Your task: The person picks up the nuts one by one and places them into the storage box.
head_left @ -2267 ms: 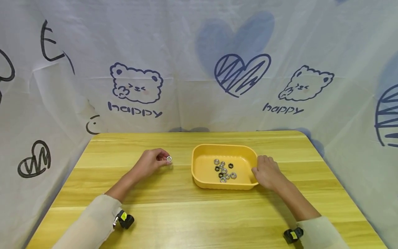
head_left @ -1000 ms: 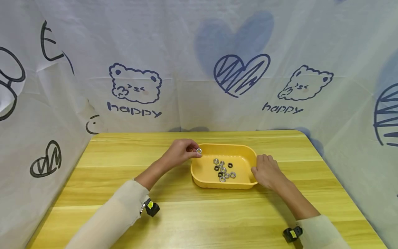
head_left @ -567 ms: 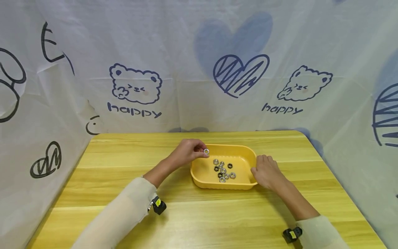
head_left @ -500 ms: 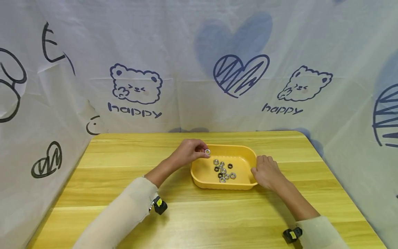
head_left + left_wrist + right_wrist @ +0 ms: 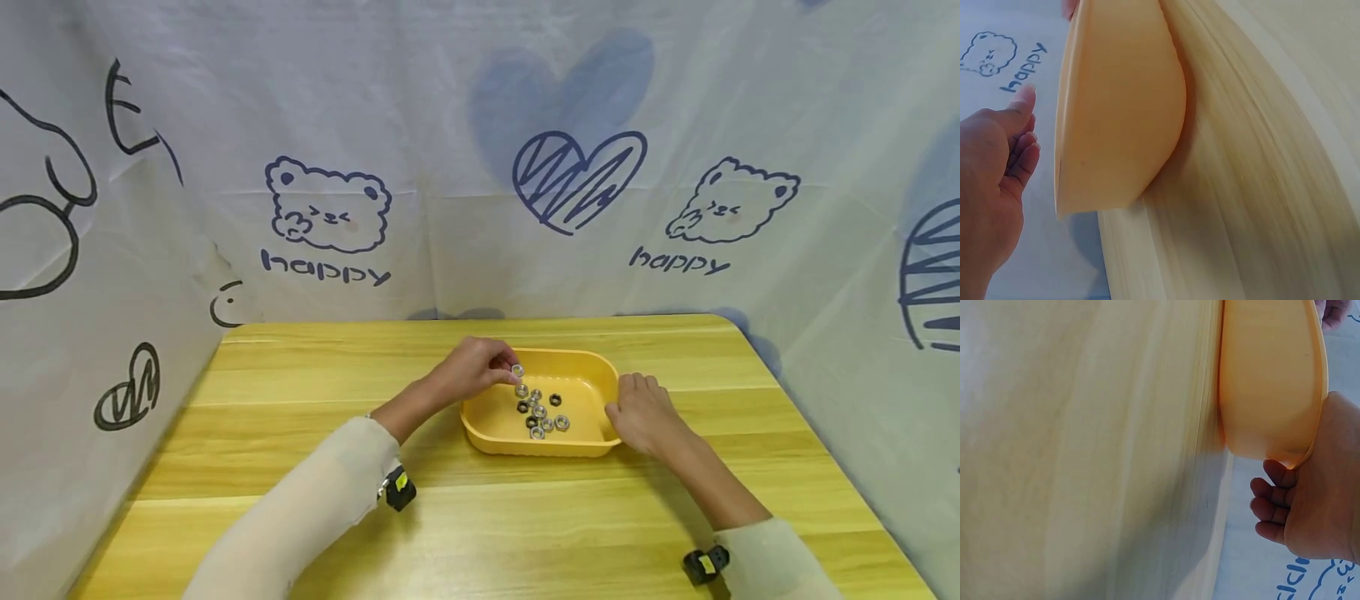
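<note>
A shiny hex nut (image 5: 517, 370) is pinched between the thumb and fingertips of my left hand (image 5: 472, 369), above the left part of a yellow plastic tray (image 5: 483, 446). Several silver nuts (image 5: 562, 423) and a few black nuts (image 5: 556, 400) lie loose on the tray's floor. At the tray's right end, my right hand (image 5: 648, 417) grips the rim, thumb inside and fingers outside. In the left wrist view my left hand (image 5: 997, 169) appears beside the tray wall (image 5: 1122, 106), the nut out of sight. The right wrist view shows my right hand (image 5: 1322, 487) on the tray's end.
The tray stands on a wood-grain table (image 5: 480, 533) near its far side. A pale cloth (image 5: 442, 150) with blue drawings hangs behind and at both sides. A small black camera (image 5: 400, 489) sits on the left wrist, another camera (image 5: 705, 567) on the right.
My left hand has carried the nut rightward from the table left of the tray, over the left rim, to above the tray. My right hand has kept its hold on the rim.
</note>
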Demonstrator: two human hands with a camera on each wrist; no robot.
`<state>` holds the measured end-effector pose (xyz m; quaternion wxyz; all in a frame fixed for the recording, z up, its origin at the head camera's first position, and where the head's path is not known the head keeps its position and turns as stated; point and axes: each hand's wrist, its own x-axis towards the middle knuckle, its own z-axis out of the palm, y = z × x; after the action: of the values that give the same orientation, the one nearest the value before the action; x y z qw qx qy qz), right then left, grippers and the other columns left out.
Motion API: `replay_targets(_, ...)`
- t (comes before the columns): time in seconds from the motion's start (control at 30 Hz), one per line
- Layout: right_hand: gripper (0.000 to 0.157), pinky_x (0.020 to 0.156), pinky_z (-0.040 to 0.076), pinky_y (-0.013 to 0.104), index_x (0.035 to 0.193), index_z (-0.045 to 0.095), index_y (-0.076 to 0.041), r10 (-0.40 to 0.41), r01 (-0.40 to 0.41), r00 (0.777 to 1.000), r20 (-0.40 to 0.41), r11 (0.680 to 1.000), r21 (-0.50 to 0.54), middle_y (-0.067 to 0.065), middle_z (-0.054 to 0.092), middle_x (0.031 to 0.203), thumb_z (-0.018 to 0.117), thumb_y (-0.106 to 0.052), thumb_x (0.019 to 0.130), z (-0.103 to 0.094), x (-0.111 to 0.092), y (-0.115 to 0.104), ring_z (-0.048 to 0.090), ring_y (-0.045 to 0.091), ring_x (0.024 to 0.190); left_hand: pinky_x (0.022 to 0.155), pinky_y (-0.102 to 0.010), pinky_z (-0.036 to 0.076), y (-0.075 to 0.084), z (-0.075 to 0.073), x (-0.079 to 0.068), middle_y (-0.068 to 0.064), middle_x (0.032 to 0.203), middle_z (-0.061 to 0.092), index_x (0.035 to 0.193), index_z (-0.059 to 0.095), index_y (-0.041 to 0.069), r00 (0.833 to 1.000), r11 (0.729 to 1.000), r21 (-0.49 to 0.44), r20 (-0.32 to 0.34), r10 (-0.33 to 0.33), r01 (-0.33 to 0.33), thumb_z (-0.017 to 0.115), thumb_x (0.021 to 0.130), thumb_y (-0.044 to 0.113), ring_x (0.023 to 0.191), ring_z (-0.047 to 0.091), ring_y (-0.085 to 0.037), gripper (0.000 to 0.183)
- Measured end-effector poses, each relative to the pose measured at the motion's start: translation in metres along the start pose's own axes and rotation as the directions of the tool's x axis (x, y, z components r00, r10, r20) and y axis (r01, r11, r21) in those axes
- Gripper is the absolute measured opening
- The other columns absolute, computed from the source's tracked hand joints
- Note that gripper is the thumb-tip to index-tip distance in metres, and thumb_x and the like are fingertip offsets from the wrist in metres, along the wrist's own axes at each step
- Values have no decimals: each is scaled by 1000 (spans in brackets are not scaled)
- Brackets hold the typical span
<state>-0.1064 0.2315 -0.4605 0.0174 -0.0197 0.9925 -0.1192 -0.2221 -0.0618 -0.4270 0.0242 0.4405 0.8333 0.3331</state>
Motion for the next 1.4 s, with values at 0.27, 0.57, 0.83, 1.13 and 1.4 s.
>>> replay_targets(0.27,31,80,36,46,111,50,7,18,-18,999,26,1000,4,20,51,103,41,-22,104,-1,-2,0,43,35,95,79,-18,56,10,9,10,-8,100,78,110,74,2,997,1000,-2,72,3,-3,76,94,20,90,73,-16,24)
replay_targets(0.57,30,80,35,45,109,50,6,14,-14,1000,10,1000,2,19,49,101,42,-22,103,1,-3,-2,42,35,95,85,-25,59,17,19,17,-8,105,78,116,73,2,988,1000,28,154,2,-6,75,96,20,96,73,-17,27)
replay_targets(0.83,36,83,38,48,116,50,10,26,-26,999,26,1000,-5,21,51,107,42,-24,104,-1,-4,-3,43,36,98,86,-25,58,24,32,25,-9,105,78,113,74,2,979,996,79,205,17,-34,75,96,18,94,72,-15,23)
replay_targets(1.13,35,83,37,48,115,50,8,26,-26,999,31,1000,3,20,50,106,42,-24,104,-3,-3,-3,42,35,97,88,-26,57,33,41,34,-8,107,78,112,75,3,962,986,165,274,-13,-34,74,98,20,95,71,-16,22)
replay_targets(1.4,32,81,35,46,112,50,7,21,-21,1000,22,1000,7,18,49,101,44,-23,104,-2,-3,-2,41,33,94,83,-21,56,31,52,36,-6,104,79,108,77,5,957,977,213,282,-66,5,76,95,22,91,69,-13,21)
